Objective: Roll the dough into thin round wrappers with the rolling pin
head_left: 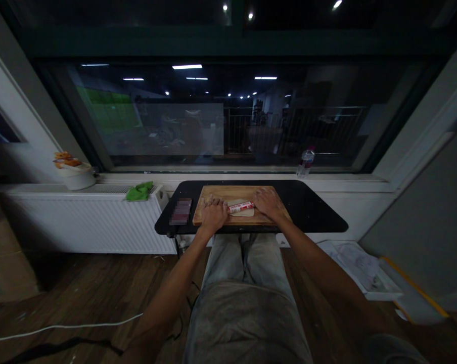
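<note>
A pale flat sheet of dough lies on a wooden board on the black table. Across the dough rests a red-and-white printed rolling pin, tilted slightly up toward the right. My left hand is closed over its left end. At the other end, my right hand is bent over the pin with the fingers curled. Pale floury smears mark both hands. The ends of the pin are hidden under my hands.
Left of the board, a blurred-out flat rectangular item lies on the black table. A water bottle stands on the windowsill. On the radiator are a green cloth and a white tub. A white cable crosses the floor.
</note>
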Available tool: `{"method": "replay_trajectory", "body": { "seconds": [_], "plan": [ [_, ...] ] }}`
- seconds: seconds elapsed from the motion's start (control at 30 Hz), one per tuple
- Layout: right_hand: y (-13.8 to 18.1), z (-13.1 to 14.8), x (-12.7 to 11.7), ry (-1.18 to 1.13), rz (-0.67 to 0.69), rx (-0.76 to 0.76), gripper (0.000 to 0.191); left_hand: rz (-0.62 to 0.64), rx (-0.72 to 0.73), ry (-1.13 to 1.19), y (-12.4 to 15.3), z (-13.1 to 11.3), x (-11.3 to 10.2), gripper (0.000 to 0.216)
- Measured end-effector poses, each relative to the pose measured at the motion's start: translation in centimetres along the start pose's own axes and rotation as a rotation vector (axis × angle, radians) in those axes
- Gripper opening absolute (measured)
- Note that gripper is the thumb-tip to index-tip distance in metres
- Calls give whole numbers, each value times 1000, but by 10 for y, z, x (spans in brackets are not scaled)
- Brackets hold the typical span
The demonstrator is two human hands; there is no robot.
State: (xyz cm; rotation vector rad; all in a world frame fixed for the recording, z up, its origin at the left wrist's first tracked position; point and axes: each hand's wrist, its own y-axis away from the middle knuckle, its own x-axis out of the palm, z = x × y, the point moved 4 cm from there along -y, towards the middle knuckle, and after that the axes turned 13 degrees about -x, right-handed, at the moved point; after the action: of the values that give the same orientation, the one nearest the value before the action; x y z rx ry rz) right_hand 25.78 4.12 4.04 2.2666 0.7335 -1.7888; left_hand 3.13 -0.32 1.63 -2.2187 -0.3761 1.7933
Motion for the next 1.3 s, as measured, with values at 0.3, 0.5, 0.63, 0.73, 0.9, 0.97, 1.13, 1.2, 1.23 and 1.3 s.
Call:
{"method": "replay_trajectory", "body": {
  "seconds": [0.3, 0.5, 0.63, 0.73, 0.9, 0.97, 1.13, 1.2, 1.23, 1.3],
  "plan": [
    [35, 17, -8, -10, -34, 198, 44, 97, 19, -82, -21, 4, 0, 50],
    [62, 34, -13, -109, -139, 340, 46, 120, 1, -76, -22, 4, 1, 47],
    [73, 40, -11, -130, -178, 364, 47, 97, 10, -78, -22, 3, 0, 46],
    [76, 42, -7, -130, -217, 353, 50, 98, 27, -63, -21, 4, 0, 44],
    [83, 45, 0, -119, -298, 309, 53, 90, 39, -48, -20, 4, -1, 43],
    [87, 47, 3, -130, -326, 306, 54, 100, 35, -43, -20, 4, 0, 42],
    [98, 56, 4, -162, -373, 315, 54, 114, 29, -52, -21, 2, -1, 45],
    [102, 61, 4, -170, -390, 307, 54, 117, 13, -56, -21, 2, -1, 47],
    [104, 64, 4, -171, -399, 304, 53, 118, 7, -58, -21, 2, -1, 48],
    [110, 68, 5, -171, -421, 299, 53, 115, 10, -61, -21, 2, 0, 48]
  ]
}}
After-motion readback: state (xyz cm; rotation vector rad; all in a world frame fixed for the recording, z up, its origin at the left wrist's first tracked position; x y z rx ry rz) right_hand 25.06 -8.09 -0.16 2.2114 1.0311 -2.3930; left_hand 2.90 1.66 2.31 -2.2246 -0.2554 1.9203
